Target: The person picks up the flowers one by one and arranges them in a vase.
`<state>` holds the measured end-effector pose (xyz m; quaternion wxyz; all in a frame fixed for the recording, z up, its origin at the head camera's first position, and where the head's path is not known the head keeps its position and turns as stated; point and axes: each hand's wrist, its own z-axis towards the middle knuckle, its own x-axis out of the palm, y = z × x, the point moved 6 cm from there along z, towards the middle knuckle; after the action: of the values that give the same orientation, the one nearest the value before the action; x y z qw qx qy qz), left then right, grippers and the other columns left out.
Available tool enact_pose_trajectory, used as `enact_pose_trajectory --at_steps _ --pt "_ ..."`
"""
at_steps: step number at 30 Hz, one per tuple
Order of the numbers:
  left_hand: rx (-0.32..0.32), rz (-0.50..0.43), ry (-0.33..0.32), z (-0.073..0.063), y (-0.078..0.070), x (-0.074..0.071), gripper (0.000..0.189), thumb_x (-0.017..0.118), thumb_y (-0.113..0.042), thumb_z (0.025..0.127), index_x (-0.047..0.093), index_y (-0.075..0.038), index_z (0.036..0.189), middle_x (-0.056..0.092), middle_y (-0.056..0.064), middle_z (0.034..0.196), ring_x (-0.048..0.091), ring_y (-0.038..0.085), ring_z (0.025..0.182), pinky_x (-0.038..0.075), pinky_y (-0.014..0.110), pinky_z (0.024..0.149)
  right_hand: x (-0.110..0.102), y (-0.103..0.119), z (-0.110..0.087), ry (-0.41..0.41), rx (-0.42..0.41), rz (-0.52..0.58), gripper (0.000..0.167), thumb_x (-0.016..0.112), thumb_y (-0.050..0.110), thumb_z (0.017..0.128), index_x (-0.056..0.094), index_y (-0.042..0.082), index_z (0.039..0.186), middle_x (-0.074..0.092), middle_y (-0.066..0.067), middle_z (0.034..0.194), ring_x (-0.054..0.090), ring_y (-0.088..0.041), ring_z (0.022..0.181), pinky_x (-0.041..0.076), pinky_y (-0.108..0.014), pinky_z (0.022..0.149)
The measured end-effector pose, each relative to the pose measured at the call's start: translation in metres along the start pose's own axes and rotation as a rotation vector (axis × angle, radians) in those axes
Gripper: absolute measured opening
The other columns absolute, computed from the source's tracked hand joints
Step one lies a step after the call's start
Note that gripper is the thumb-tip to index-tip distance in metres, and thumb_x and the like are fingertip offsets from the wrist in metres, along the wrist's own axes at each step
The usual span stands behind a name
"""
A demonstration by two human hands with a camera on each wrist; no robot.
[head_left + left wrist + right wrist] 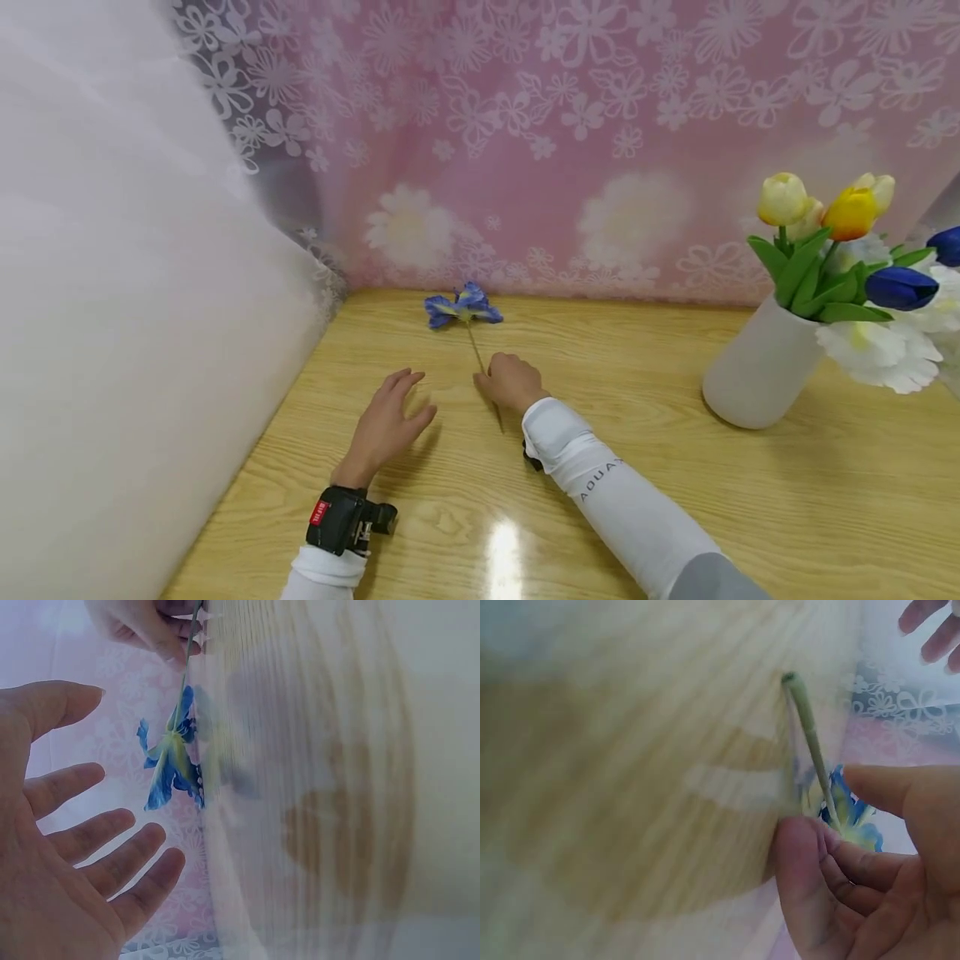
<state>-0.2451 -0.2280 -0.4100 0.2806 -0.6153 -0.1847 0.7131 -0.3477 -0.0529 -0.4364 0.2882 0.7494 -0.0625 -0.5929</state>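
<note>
An artificial blue iris (465, 312) lies near the back of the wooden table, bloom toward the curtain, its thin green stem pointing at the person. My right hand (513, 382) is at the middle of that stem, fingers curled around it. In the right wrist view the stem (810, 735) runs between the thumb and the curled fingers (802, 847), its cut end sticking out toward the camera. To the left, my left hand (382, 429) hovers over the table with fingers spread and holds nothing. The left wrist view shows its palm (45, 847) beside the bloom (172, 761).
A white vase (761, 367) stands on the right, holding yellow tulips (782, 200), blue tulips (900, 287) and large white flowers (877, 354). Behind the wooden table (615, 350) hangs a pink floral curtain (525, 167). White sheeting (135, 292) borders the left side.
</note>
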Motion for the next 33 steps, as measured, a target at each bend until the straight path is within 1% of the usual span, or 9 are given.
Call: enact_pose_trajectory --at_steps 3,7,9,15,19,23,26,28,33 --pt "-0.003 -0.004 -0.006 -0.001 0.001 0.000 0.056 0.064 -0.028 0.093 0.046 -0.005 0.140 0.036 0.020 0.145 0.037 0.038 0.130 0.039 0.056 0.096 -0.001 0.000 0.004 -0.004 0.020 -0.004 0.053 0.056 0.037 0.096 0.045 0.015 0.049 0.037 0.003 0.047 0.036 -0.013 0.041 0.031 -0.028 0.040" --pt "0.000 -0.008 -0.017 -0.001 -0.001 0.000 0.055 0.064 -0.028 0.093 0.047 -0.005 0.140 0.037 0.019 0.145 0.038 0.038 0.129 0.040 0.056 0.096 -0.002 -0.003 0.007 -0.017 0.041 -0.012 0.053 0.055 0.038 0.096 0.049 0.014 0.050 0.048 -0.001 0.051 0.045 -0.016 0.044 0.036 -0.030 0.041" --pt "0.001 -0.004 -0.019 -0.002 -0.002 -0.001 0.055 0.064 -0.027 0.093 0.047 -0.005 0.139 0.037 0.019 0.144 0.038 0.038 0.129 0.039 0.056 0.096 -0.002 -0.005 0.008 -0.022 0.050 -0.014 0.051 0.055 0.037 0.097 0.053 0.012 0.052 0.052 -0.003 0.055 0.048 -0.017 0.047 0.039 -0.032 0.043" --pt "0.002 -0.017 -0.020 -0.003 -0.002 -0.001 0.055 0.064 -0.027 0.093 0.047 -0.004 0.139 0.038 0.020 0.144 0.038 0.038 0.130 0.039 0.056 0.097 -0.004 -0.010 0.010 -0.063 0.052 0.004 0.029 0.058 0.024 0.095 0.069 0.015 0.070 0.060 0.000 0.067 0.053 -0.017 0.057 0.043 -0.035 0.053" --pt "-0.002 -0.016 -0.016 -0.005 -0.002 -0.001 0.055 0.065 -0.027 0.093 0.048 -0.004 0.139 0.038 0.020 0.144 0.038 0.038 0.129 0.039 0.056 0.096 -0.004 -0.013 0.008 -0.050 0.032 0.079 0.027 0.058 0.017 0.094 0.072 0.011 0.071 0.056 0.001 0.058 0.047 -0.014 0.049 0.036 -0.029 0.046" --pt "0.017 -0.007 -0.021 -0.002 -0.004 0.001 0.054 0.065 -0.026 0.092 0.048 -0.003 0.138 0.038 0.021 0.143 0.038 0.039 0.129 0.039 0.056 0.097 -0.012 -0.018 -0.001 -0.074 -0.006 0.191 0.021 0.059 0.017 0.095 0.076 0.009 0.083 0.059 0.004 0.060 0.049 -0.010 0.048 0.037 -0.024 0.044" --pt "0.041 -0.013 -0.028 0.001 -0.008 0.003 0.053 0.065 -0.026 0.093 0.049 -0.003 0.138 0.039 0.021 0.143 0.038 0.039 0.129 0.039 0.057 0.096 -0.026 -0.019 -0.009 -0.136 -0.039 0.271 0.018 0.062 0.022 0.095 0.076 0.012 0.096 0.066 0.005 0.071 0.059 -0.010 0.058 0.046 -0.027 0.050" --pt "0.052 -0.018 -0.030 0.003 -0.010 0.005 0.053 0.064 -0.026 0.093 0.049 -0.004 0.138 0.039 0.020 0.143 0.038 0.039 0.129 0.039 0.057 0.096 -0.039 -0.019 -0.016 -0.191 -0.056 0.319 0.018 0.063 0.024 0.094 0.076 0.012 0.099 0.068 0.005 0.076 0.064 -0.013 0.064 0.049 -0.029 0.053" --pt "0.060 -0.034 -0.024 0.006 -0.015 0.012 0.052 0.064 -0.026 0.093 0.049 -0.005 0.138 0.039 0.018 0.143 0.038 0.038 0.129 0.040 0.056 0.095 -0.071 -0.020 -0.036 -0.368 -0.109 0.317 0.015 0.067 0.025 0.091 0.076 0.018 0.100 0.069 0.009 0.078 0.066 -0.011 0.071 0.050 -0.029 0.054"
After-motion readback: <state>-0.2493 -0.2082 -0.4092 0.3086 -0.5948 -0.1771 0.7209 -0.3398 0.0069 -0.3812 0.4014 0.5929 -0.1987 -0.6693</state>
